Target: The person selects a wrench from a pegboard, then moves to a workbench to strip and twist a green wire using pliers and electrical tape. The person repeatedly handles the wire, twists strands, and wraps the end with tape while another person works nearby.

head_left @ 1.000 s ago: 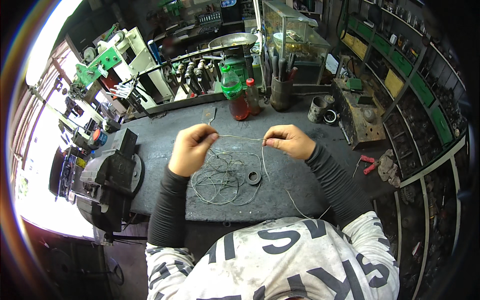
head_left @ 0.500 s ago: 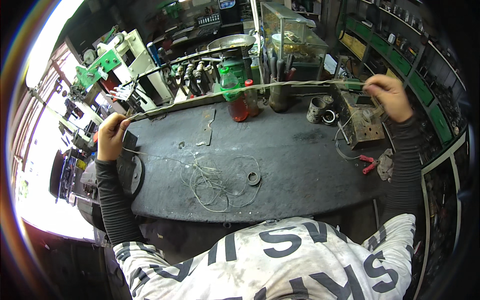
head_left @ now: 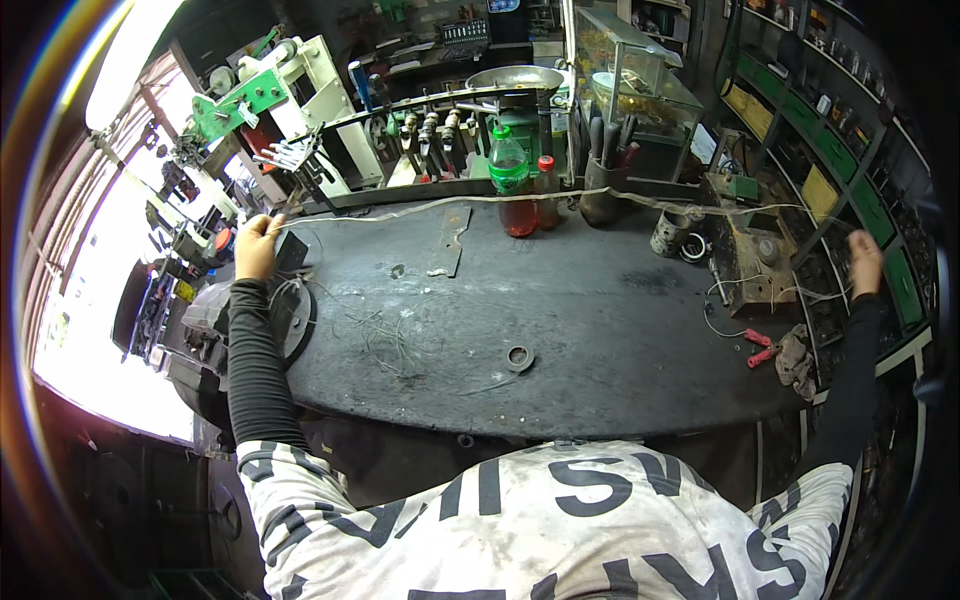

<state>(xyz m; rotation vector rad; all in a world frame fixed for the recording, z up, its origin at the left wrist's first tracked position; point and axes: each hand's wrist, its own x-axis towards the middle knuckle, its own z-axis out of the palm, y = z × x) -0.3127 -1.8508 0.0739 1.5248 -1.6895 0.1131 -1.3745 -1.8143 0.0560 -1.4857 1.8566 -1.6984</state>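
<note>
A long pale bundle of thin wire (head_left: 440, 205) spans the far side of the workbench between my two raised hands. My left hand (head_left: 258, 252), at the far left, is closed on one end of it. Out past the bench's right end, my right hand (head_left: 866, 264) is closed around the other end, its fingers slightly blurred. Loose, tangled wire (head_left: 400, 345) lies on the dark bench top (head_left: 600, 300), smeared by motion. To the right of this tangle sits a grey roll of tape (head_left: 519, 358).
Behind the wire stand a green-capped bottle of red liquid (head_left: 518, 215) and a smaller red-capped bottle (head_left: 547, 205). Red-handled pliers (head_left: 762, 340), a rag (head_left: 796, 362) and a worn metal box (head_left: 755, 290) are at right. A flat metal plate (head_left: 453, 250) lies toward the back.
My right hand has moved outward to the right and lower, drawing the wire longer. The loose tangle has shifted and thinned. The whole view has swung slightly left.
</note>
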